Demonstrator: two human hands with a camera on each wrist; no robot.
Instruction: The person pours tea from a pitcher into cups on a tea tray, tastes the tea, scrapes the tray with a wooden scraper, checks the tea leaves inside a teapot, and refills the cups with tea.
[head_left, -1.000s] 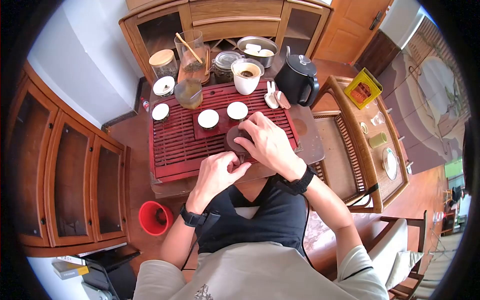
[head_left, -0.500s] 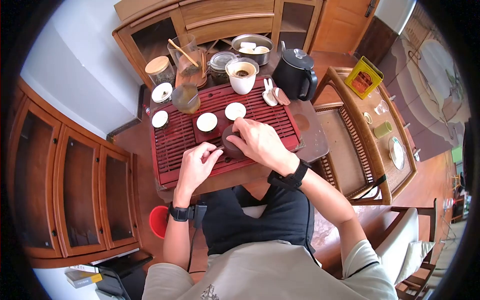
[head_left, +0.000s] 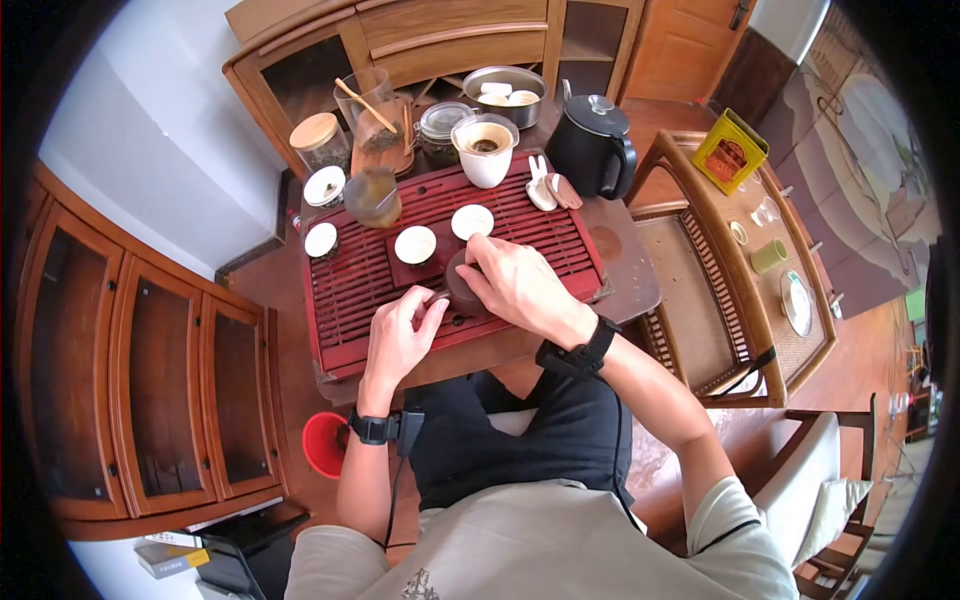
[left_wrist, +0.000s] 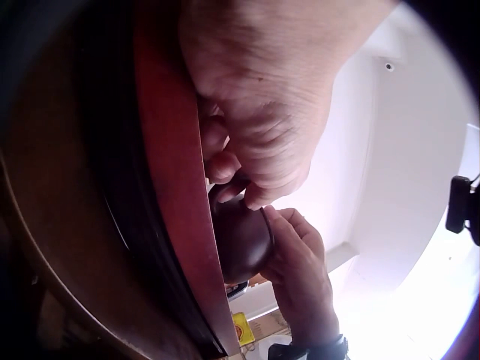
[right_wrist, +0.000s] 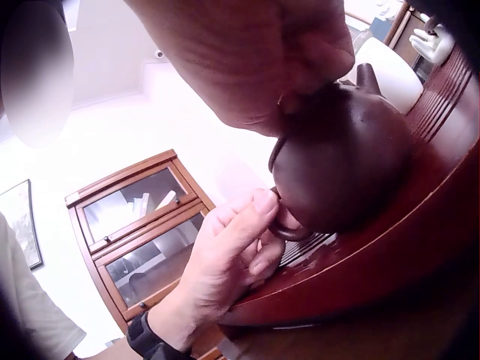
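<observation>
A dark brown clay teapot [head_left: 464, 297] sits on the near edge of the red slatted tea tray [head_left: 345, 325]. My left hand [head_left: 398, 338] pinches the teapot's loop handle [right_wrist: 291, 231] between thumb and fingers, as the right wrist view shows. From the other side my right hand [head_left: 528, 287] grips the top of the pot, its fingers curled over the rim and hiding most of the lid. The spout points away from the handle, past the right hand. Just beyond the pot stand two white cups [head_left: 415, 245], [head_left: 472, 222].
Behind are a glass pitcher [head_left: 373, 198], a white cup with a filter [head_left: 486, 150], a black kettle [head_left: 592, 147], a steel bowl [head_left: 505, 97] and lidded jars [head_left: 320, 141]. A rattan shelf [head_left: 690, 290] stands right; a red bin [head_left: 325, 445] is below left.
The teapot has turned, so its handle moved from facing my body to the left. My left hand shifted left with it and now pinches the handle; the right hand stays on top.
</observation>
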